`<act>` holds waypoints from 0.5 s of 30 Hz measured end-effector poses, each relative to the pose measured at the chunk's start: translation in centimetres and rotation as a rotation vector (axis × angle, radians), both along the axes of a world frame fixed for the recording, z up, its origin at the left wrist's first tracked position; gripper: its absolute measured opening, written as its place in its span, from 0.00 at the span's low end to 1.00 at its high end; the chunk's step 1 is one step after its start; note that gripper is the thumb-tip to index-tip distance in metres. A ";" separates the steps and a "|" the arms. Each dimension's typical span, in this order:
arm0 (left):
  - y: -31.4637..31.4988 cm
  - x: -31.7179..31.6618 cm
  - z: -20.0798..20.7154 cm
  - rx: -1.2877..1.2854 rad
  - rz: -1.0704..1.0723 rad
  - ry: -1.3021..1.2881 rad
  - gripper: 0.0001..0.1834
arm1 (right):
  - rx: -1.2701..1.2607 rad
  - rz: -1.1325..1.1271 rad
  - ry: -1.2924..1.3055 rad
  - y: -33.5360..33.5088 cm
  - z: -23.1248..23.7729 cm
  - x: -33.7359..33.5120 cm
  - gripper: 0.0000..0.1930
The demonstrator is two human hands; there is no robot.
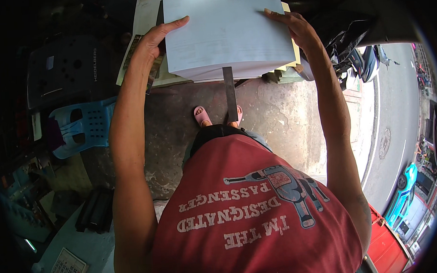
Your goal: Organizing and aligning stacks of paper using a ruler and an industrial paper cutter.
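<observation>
A thick stack of white paper (227, 35) lies in front of me, its near edge facing my body. My left hand (161, 35) grips its left side, the thumb stretched over the top sheet. At the right side my right hand (295, 27) holds the stack the same way, its thumb on the upper corner area. The other fingers of both hands are mostly hidden along the sides. From under the near edge a dark flat bar (230, 95) sticks out toward me. Pale boards or sheets (144, 16) lie beneath the stack and show at its left.
To the left stands a dark machine (64, 69), with a light-blue plastic chair (90, 129) near it. Black plastic (347, 38) bunches beyond my right arm. A concrete floor (285, 124) lies below; a road (395, 106) with a parked turquoise car (403, 192) runs at the right.
</observation>
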State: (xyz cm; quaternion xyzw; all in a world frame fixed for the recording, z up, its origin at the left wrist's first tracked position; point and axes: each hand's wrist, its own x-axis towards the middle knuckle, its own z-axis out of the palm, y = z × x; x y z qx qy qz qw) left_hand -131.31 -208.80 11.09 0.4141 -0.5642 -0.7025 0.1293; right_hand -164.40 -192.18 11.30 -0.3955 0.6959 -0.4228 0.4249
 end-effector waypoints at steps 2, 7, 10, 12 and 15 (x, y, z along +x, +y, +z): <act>0.5 -0.3 0.3 -0.026 0.018 -0.004 0.48 | -0.011 -0.014 0.006 0.2 -0.2 0.0 0.30; 0.2 0.1 0.3 -0.023 0.014 -0.020 0.49 | -0.021 -0.020 0.039 0.1 -0.8 -0.3 0.31; 0.2 0.1 0.1 -0.029 0.016 -0.016 0.49 | 0.019 -0.032 -0.016 0.1 -1.0 -0.5 0.35; 0.3 0.0 0.0 -0.034 0.023 -0.016 0.49 | -0.003 -0.018 -0.011 0.0 -1.2 -0.7 0.36; 0.1 0.0 -0.2 -0.043 0.026 -0.037 0.48 | -0.005 0.007 -0.024 0.1 -1.2 -0.8 0.36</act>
